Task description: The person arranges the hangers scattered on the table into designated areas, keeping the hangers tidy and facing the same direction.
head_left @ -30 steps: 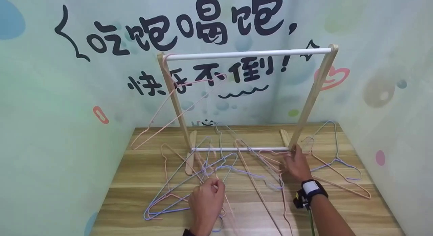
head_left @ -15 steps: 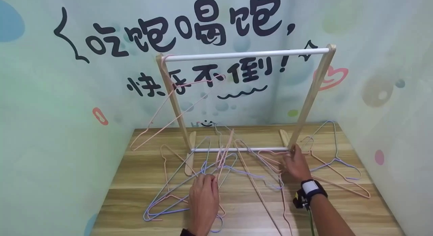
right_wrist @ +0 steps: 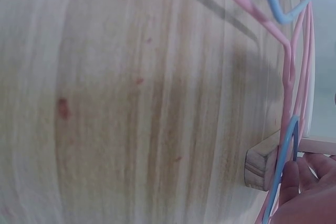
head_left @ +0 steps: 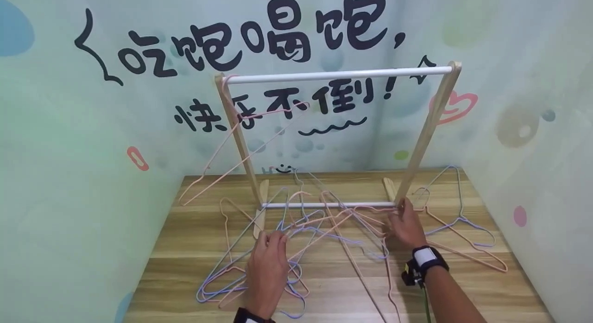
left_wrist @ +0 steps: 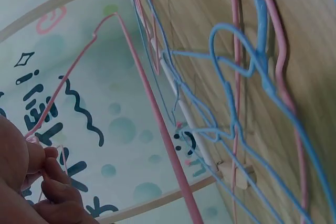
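Toward six o'clock in the head view, the left hand (head_left: 268, 272) tightly pinched a pink hanger (left_wrist: 160, 121); at four, the right hand (head_left: 407, 226) gripped the rack (head_left: 338, 74). Lifting risked snagging blue hangers (left_wrist: 261, 35) crossing beneath.

Behind the wood-grained bench (head_left: 505, 300) stands a pale blue-green back wall (head_left: 343, 151), which carries big black Chinese lettering (head_left: 288, 31), a pink heart drawing (head_left: 463, 115) and round coloured spots (head_left: 401, 155). Similar pale side walls (head_left: 83, 207) enclose left and right. The light is soft.

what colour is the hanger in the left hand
Pink; the hanger shows best in the left wrist view.
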The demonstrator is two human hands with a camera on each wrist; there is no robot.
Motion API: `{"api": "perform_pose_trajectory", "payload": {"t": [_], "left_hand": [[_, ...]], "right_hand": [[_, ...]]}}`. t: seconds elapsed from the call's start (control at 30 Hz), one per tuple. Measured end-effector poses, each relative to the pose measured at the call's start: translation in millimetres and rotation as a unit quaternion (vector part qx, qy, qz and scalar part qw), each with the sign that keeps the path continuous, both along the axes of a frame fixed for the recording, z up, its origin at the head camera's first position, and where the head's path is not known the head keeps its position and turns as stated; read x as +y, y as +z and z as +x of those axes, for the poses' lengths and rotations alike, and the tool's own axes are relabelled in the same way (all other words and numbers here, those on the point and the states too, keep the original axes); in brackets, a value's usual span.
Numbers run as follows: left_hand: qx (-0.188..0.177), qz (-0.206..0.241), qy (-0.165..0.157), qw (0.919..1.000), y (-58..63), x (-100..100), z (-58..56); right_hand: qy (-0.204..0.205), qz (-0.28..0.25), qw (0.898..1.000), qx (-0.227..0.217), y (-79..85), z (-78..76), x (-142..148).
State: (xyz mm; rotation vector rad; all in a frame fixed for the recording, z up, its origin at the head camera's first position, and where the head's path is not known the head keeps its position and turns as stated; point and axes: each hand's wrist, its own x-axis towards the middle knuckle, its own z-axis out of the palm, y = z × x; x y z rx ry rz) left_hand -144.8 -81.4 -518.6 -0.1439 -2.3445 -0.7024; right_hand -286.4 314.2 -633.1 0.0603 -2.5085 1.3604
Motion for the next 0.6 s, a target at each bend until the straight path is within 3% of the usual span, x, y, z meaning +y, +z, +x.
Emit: {"api": "perform_pose_trajectory", "payload": {"t": [0.17,0.33,0.43,0.6], "left_hand": [[0.019,-0.006,0.008,0.9998,19.1,-13,-13.3],[0.043,-0.006,0.010,0.9990,49.1,-28,-31.3],[0.050,0.002,0.016,0.9986,70.4,-36,-42.1],[0.063,0.001,0.032,0.9975,103.6,-46,-58.7]], "right_hand": [[0.007,-0.012,1.000,0.007,3.9,1.0,-1],[0.000,0.030,0.999,0.023,-22.1,-14.4,9],[-0.005,0.027,0.999,0.027,-20.6,-13.0,8],[-0.016,0.012,0.999,0.032,-4.9,-4.2,-1]]}}
